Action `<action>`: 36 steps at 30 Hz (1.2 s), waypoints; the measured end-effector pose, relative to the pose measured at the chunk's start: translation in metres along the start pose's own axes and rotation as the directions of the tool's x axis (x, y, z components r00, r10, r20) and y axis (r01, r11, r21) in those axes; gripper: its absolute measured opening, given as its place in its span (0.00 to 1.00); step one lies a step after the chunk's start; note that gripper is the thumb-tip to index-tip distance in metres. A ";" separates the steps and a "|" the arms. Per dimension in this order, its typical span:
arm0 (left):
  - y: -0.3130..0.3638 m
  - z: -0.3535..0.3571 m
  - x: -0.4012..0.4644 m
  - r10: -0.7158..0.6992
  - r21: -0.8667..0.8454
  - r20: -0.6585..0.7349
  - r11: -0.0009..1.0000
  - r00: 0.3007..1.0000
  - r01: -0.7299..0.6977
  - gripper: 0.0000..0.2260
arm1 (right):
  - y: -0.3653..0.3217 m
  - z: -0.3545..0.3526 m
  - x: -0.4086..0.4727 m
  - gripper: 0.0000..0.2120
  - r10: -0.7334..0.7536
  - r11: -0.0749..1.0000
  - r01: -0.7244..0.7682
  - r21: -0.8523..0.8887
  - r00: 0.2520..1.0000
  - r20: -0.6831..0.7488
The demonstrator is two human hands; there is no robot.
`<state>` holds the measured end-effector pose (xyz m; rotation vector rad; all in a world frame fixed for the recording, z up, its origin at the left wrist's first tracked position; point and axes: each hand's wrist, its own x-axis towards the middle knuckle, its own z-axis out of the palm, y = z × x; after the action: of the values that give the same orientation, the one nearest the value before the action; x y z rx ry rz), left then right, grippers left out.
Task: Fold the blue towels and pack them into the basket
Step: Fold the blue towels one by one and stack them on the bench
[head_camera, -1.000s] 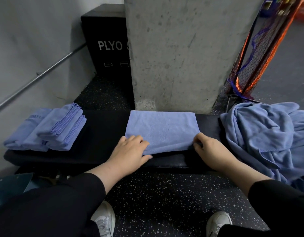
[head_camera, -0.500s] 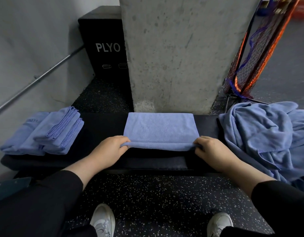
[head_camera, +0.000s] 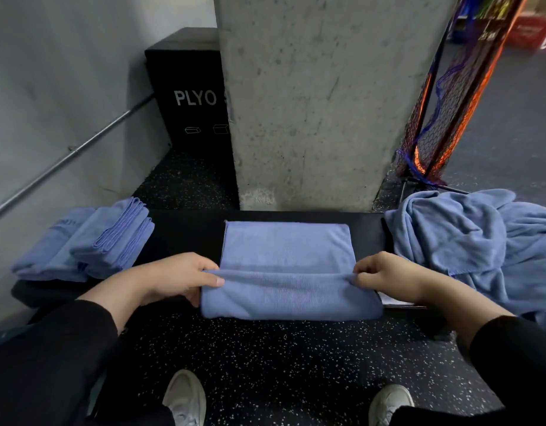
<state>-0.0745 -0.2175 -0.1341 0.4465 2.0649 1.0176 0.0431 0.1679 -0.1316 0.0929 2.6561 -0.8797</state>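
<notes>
Both hands, left hand [head_camera: 176, 276] and right hand [head_camera: 385, 276], pinch the towel [head_camera: 288, 272] on the bench [head_camera: 185, 232]. Keep the lifted edge level, then lay it squarely toward the pillar [head_camera: 321, 103].

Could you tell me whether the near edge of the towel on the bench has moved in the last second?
Yes. Both hands have lifted the towel's near edge off the bench, towards the person.

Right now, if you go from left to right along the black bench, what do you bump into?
Folded towel stack → left hand → towel being folded → right hand → heap of unfolded towels. Both hands pinch the raised fold of the middle towel.
</notes>
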 end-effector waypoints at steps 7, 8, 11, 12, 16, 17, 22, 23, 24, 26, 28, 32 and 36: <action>0.011 -0.002 0.024 0.054 0.046 -0.385 0.998 0.922 -0.039 0.09 | -0.009 -0.001 0.025 0.13 0.054 0.985 0.010 0.174 0.931 -0.360; 0.012 -0.003 0.030 0.061 0.053 -0.439 0.998 0.896 -0.042 0.09 | -0.011 -0.001 0.031 0.12 0.069 0.983 0.007 0.185 0.913 -0.403; 0.014 -0.005 0.046 0.067 0.079 -0.540 0.996 0.839 -0.029 0.10 | -0.012 -0.001 0.047 0.09 0.108 0.979 -0.008 0.204 0.870 -0.482; 0.016 -0.005 0.052 0.073 0.090 -0.562 0.996 0.824 -0.026 0.10 | -0.011 -0.002 0.052 0.08 0.120 0.978 -0.017 0.207 0.861 -0.495; 0.016 -0.005 0.078 0.076 0.203 -0.593 0.977 0.802 0.058 0.11 | -0.004 -0.003 0.078 0.09 0.152 0.987 -0.108 0.119 0.861 -0.484; 0.015 -0.005 0.085 0.070 0.235 -0.589 0.968 0.805 0.088 0.11 | 0.000 -0.001 0.086 0.09 0.160 0.987 -0.136 0.085 0.869 -0.469; 0.012 -0.015 0.109 0.077 0.349 -0.620 0.918 0.781 0.187 0.11 | 0.013 0.003 0.113 0.12 0.173 0.978 -0.206 -0.018 0.862 -0.477; 0.013 -0.016 0.113 0.081 0.361 -0.632 0.911 0.770 0.201 0.11 | 0.014 0.003 0.117 0.12 0.175 0.977 -0.213 -0.025 0.859 -0.482; 0.013 -0.018 0.116 0.089 0.371 -0.644 0.905 0.760 0.208 0.11 | 0.014 0.002 0.120 0.13 0.176 0.976 -0.217 -0.030 0.856 -0.486; 0.012 -0.019 0.123 0.097 0.373 -0.667 0.902 0.738 0.218 0.11 | 0.017 0.002 0.126 0.13 0.172 0.977 -0.211 -0.022 0.851 -0.497; 0.011 -0.019 0.128 0.093 0.349 -0.690 0.911 0.718 0.217 0.10 | 0.020 0.001 0.130 0.13 0.172 0.980 -0.198 0.004 0.843 -0.510; 0.010 -0.020 0.130 0.122 0.330 -0.711 0.928 0.692 0.175 0.14 | 0.025 -0.006 0.132 0.14 0.189 0.976 -0.216 0.023 0.789 -0.584; 0.009 -0.015 0.125 0.353 0.567 -0.624 0.818 0.697 0.093 0.15 | 0.036 -0.012 0.123 0.10 0.217 0.971 -0.234 0.042 0.800 -0.560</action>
<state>-0.1660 -0.1456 -0.1823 0.5666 3.1238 0.6774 -0.0703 0.1983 -0.1843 0.7615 3.0950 -0.8258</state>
